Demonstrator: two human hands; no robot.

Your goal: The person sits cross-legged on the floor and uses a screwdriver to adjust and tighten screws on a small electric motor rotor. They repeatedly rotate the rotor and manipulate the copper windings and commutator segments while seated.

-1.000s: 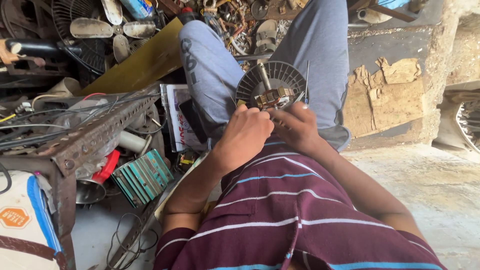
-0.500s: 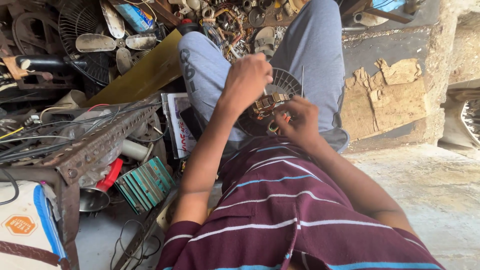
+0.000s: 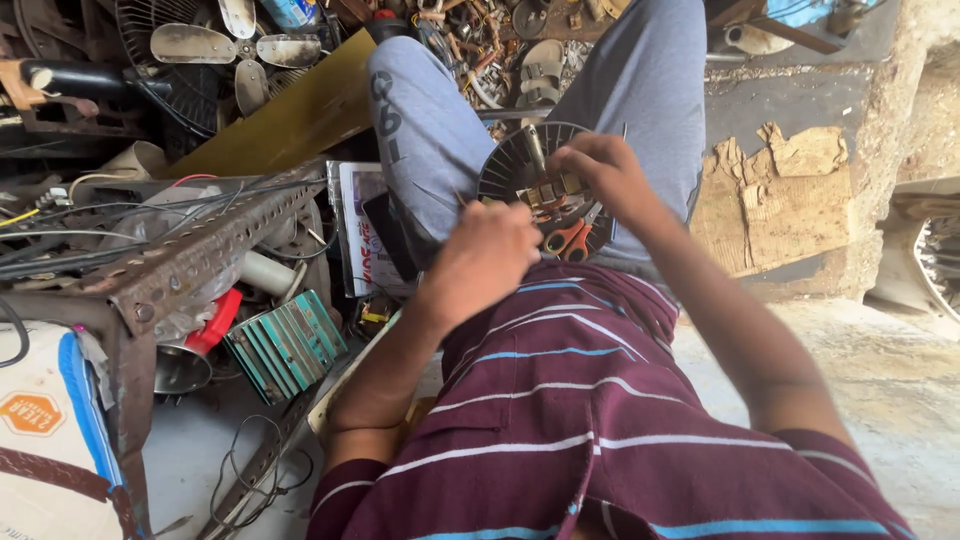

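I am holding the round dark fan motor disc (image 3: 515, 165) on my lap, its flat face tilting up toward me, my right hand (image 3: 600, 175) gripping its upper right edge. My left hand (image 3: 487, 262) is curling narrow just below it, its grasp hidden, with orange-handled scissors (image 3: 567, 240) lying between the hands.

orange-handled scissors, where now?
Head view, centre: the orange-handled scissors lie in the person's lap against the round slotted fan part, between the left hand and right hand.
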